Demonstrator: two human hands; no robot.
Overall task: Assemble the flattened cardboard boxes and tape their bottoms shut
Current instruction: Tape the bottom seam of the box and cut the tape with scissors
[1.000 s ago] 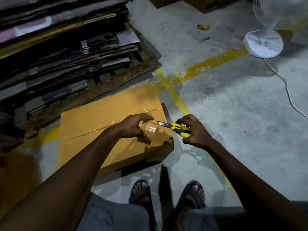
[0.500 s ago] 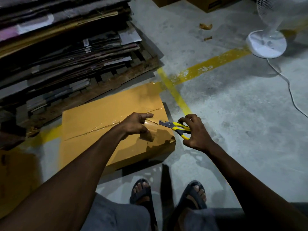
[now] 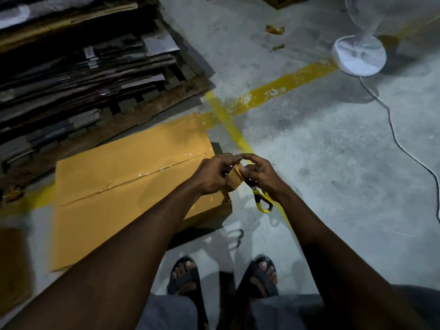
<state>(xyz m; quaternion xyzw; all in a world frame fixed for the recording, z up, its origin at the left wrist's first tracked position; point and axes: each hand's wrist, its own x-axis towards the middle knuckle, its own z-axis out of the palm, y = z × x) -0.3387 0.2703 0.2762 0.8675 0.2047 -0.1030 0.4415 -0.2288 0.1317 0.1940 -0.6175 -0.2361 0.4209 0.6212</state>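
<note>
While a wooden pallet [image 3: 147, 115] stacked with flattened cardboard [image 3: 83, 75] walls off the far left, its ragged edge sits close to the far edge of the assembled box [image 3: 114, 194], with only a thin strip of floor between them. White labels on the stacked sheets are too dim and small to read. The box lies on the concrete floor [image 3: 321, 175] at near left, with a clear tape seam [image 3: 142, 173] running across its top face. Its right edge stops just short of a yellow floor line [image 3: 228, 125]. Above the box's near right corner the left hand [image 3: 212, 175] grips the tape roll [image 3: 234, 178], fingers curled round it. The right hand [image 3: 262, 173] meets it, thumb and forefinger on the roll, lower fingers curled round scissors [image 3: 257, 201] whose yellow handles hang below the palm. Right of the line the concrete lies open as far as a white cord [image 3: 392, 129], which trails from a white fan base [image 3: 359, 58] at far right.
</note>
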